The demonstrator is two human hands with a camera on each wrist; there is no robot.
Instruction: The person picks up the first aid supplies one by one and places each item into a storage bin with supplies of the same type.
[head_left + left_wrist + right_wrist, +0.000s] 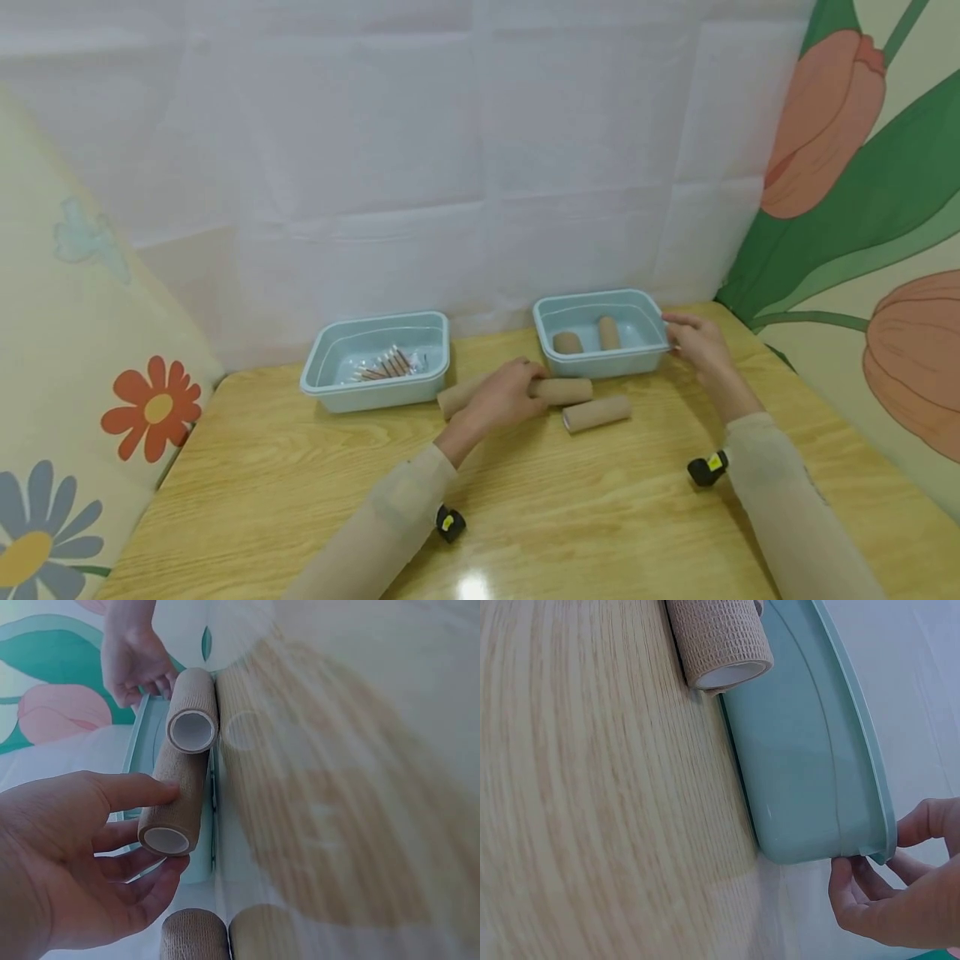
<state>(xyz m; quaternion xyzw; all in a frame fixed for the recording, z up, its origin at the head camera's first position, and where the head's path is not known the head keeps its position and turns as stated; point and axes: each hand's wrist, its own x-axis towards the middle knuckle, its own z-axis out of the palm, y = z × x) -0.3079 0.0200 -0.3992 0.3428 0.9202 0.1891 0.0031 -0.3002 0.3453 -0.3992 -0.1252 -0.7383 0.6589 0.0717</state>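
Note:
My left hand (506,396) pinches a tan bandage roll (562,391) lying on its side; in the left wrist view its thumb side and fingertips lie on opposite sides of the roll (176,799). A second bandage roll (597,413) lies just in front of it, and a third roll (459,395) is partly hidden behind the hand. My right hand (699,342) grips the right end of a pale blue plastic basin (603,364), with thumb and fingers at its rim in the right wrist view. Inside that basin are two rolls, one at left (567,342) and one near the middle (609,333).
A similar blue basin (382,396) stands at the back left, holding clear packets (386,364) with several thin sticks. Behind both basins hangs a white cloth (360,167). Painted flower panels flank the wooden table (570,517).

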